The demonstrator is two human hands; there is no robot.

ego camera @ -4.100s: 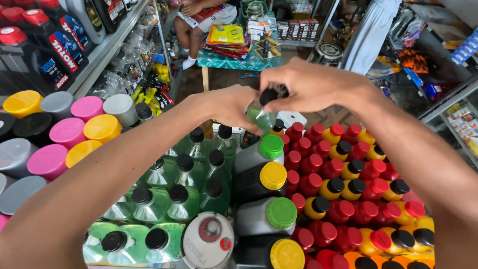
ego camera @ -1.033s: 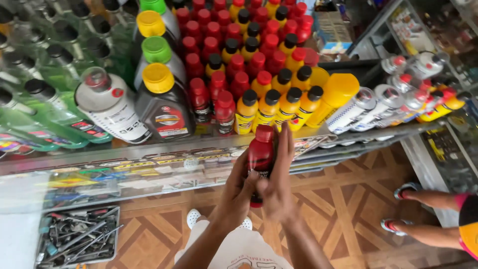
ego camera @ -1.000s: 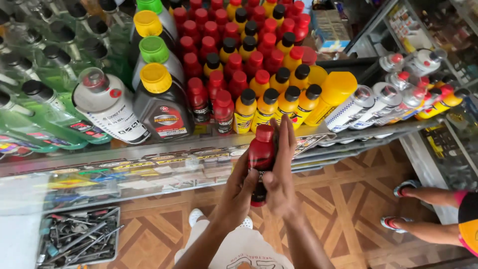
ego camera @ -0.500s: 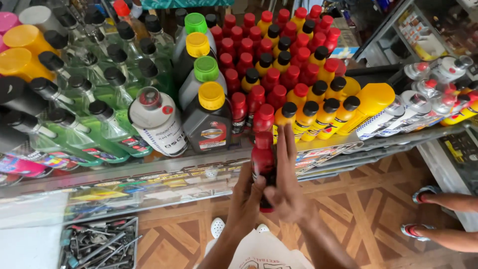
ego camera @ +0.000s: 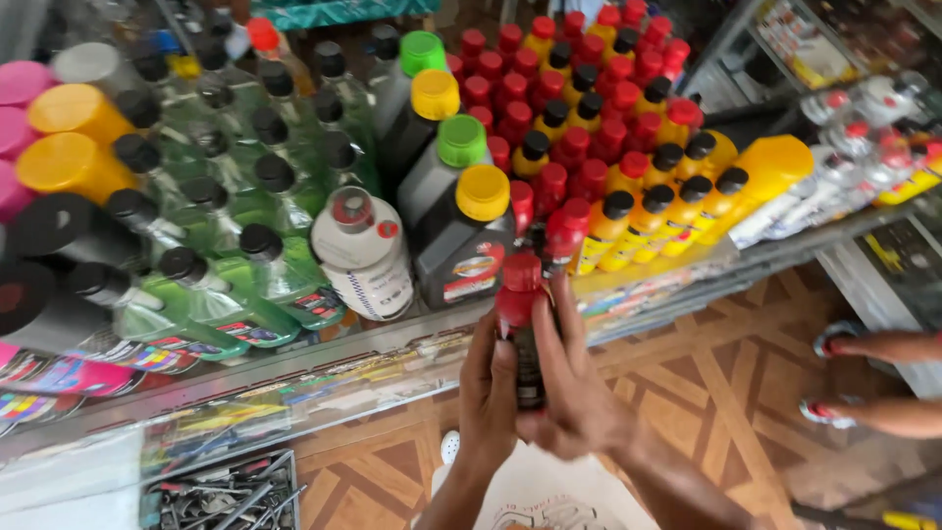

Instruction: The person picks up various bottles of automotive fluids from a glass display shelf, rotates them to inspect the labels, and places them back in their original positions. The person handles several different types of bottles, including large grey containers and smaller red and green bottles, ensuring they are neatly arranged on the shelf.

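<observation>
Below the front edge of the glass counter (ego camera: 324, 368), the left hand (ego camera: 488, 393) and right hand (ego camera: 574, 383) are pressed together around a small red bottle (ego camera: 520, 329) with a red cap, held upright between the palms; the fingers (ego camera: 564, 314) of the right hand lie flat along its side. Just behind the bottle, on the counter, stand a dark grey oil jug (ego camera: 466, 245) with a yellow cap and, beside it, a white canister (ego camera: 365, 253) with a red-rimmed lid. Green bottles with black caps (ego camera: 245, 275) fill the counter beyond the canister. Small red-capped and black-capped yellow bottles (ego camera: 628, 196) crowd the far side of the jug. Under the counter lies a tray of metal tools (ego camera: 231, 496). Well apart from the bottle, another person's sandalled feet (ego camera: 834, 378) rest on the patterned wooden floor (ego camera: 726, 393).
</observation>
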